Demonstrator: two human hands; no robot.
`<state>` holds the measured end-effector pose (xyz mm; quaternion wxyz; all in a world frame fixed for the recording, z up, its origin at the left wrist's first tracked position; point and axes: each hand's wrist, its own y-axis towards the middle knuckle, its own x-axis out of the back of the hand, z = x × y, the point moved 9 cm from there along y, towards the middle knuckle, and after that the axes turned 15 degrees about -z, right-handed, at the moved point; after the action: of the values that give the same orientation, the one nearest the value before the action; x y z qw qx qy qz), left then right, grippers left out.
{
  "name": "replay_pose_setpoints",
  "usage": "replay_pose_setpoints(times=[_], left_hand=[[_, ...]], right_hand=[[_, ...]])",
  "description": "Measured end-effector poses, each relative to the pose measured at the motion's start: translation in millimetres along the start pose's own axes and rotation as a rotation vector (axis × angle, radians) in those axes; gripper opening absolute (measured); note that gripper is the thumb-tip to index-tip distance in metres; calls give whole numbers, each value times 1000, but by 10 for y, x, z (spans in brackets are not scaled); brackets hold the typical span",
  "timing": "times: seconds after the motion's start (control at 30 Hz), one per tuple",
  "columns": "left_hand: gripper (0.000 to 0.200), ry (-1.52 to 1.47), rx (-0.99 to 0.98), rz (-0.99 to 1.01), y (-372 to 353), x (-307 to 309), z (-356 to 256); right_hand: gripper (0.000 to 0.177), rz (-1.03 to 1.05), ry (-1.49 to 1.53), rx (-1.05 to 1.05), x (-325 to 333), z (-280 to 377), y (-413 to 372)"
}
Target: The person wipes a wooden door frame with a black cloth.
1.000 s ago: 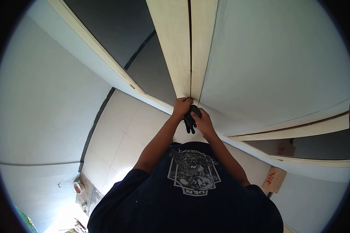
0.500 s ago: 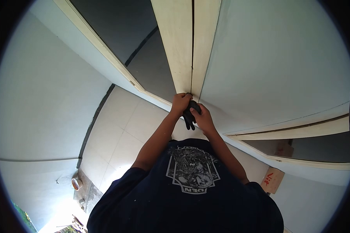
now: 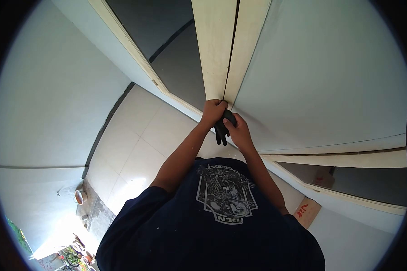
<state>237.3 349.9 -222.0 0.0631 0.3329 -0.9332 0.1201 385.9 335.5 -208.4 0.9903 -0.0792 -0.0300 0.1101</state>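
A pair of black gloves, or one bunched glove [image 3: 220, 133], is held in front of my chest, its dark fingers hanging downward. My left hand [image 3: 213, 113] is closed on its upper end. Lower down and to the right, my right hand [image 3: 238, 131] grips the same black material, thumb laid across it. Part of the glove is hidden behind my fingers. Just beyond both hands stands a cream wooden frame [image 3: 215, 54] with a dark vertical gap.
Dark glass [image 3: 176, 63] lies left of the frame and a pale wall [image 3: 316, 77] right of it. Light floor tiles [image 3: 144, 135] run below. A cardboard box [image 3: 307, 212] with red writing stands at lower right, and a round pot [image 3: 80, 197] at lower left.
The camera view has turned slightly, shifting the surroundings. Both hands stay closed on the black glove, which sits a little higher in view.
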Motion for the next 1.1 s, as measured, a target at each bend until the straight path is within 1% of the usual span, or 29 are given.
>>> replay_pose_setpoints(times=[0.03,0.07,0.1,0.13,0.17,0.23,0.27,0.3,0.33,0.37,0.4,0.43,0.47,0.5,0.57,0.6,0.63,0.67,0.7,0.77,0.8,0.83,0.87,0.93,0.97,1.0,1.03,1.07,1.1], left_hand=[[30,42,71,23,78,-88,385],[30,32,77,15,139,-139,632],[30,57,77,0,193,-191,841],[29,81,75,-16,222,-224,921],[29,68,78,-27,141,-177,715],[31,69,-21,-21,-61,-33,148],[31,65,-10,-31,-151,45,-105],[30,-1,-39,-53,-249,112,-389],[30,-70,-69,-75,-304,136,-516],[32,-10,-99,-108,-280,121,-493],[32,-19,-83,-116,-233,88,-365],[33,74,-79,-134,-148,35,-139],[34,165,-80,-152,-39,-22,109],[39,139,-61,-131,93,-129,489],[39,172,-14,-121,226,-237,981],[38,216,27,-104,218,-269,1138],[37,236,1,-116,208,-258,1108],[37,222,3,-132,162,-198,933],[36,152,24,-117,73,-166,781],[36,75,60,-106,-102,-75,389],[34,13,1,-162,-169,-27,110],[33,-49,-57,-218,-213,7,-26],[33,-58,-42,-224,-202,-31,84],[34,-96,16,-253,-78,-147,431],[34,-106,23,-260,-10,-207,639],[34,-82,128,-214,50,-292,973],[34,-56,234,-166,65,-345,1212],[34,-59,239,-173,89,-315,1245],[35,27,200,-152,128,-303,1246]], right_hand=[[31,22,-75,-99,-7,-298,35],[31,31,-85,-98,-17,-451,55],[31,12,-107,-138,10,-614,72],[31,-7,-130,-176,53,-696,87],[31,4,-142,-170,64,-574,56],[27,45,-60,-148,67,-256,-64],[27,57,-68,-154,75,-94,-136],[27,77,19,-99,78,150,-210],[28,97,105,-44,86,345,-263],[28,110,112,-24,87,428,-284],[28,119,97,-34,96,337,-251],[30,114,-41,-6,117,167,-161],[31,108,-178,30,116,15,-52],[31,117,-190,36,92,-172,75],[31,151,-304,-57,95,-680,210],[31,159,-317,-60,106,-762,187],[31,149,-334,-68,106,-816,184],[31,143,-349,-68,76,-765,209],[31,158,-362,-60,89,-705,199],[31,185,-133,-116,90,-262,-17],[31,194,-146,-124,110,-148,-60],[32,184,-136,-74,156,1,-79],[33,175,-126,-24,199,83,-87],[31,170,-131,-15,187,-38,16],[30,173,-244,-30,188,-240,99],[29,176,-354,-44,187,-438,180],[29,185,-361,-45,161,-594,260],[28,187,-382,-63,118,-732,325],[27,188,-402,-78,113,-852,374]])
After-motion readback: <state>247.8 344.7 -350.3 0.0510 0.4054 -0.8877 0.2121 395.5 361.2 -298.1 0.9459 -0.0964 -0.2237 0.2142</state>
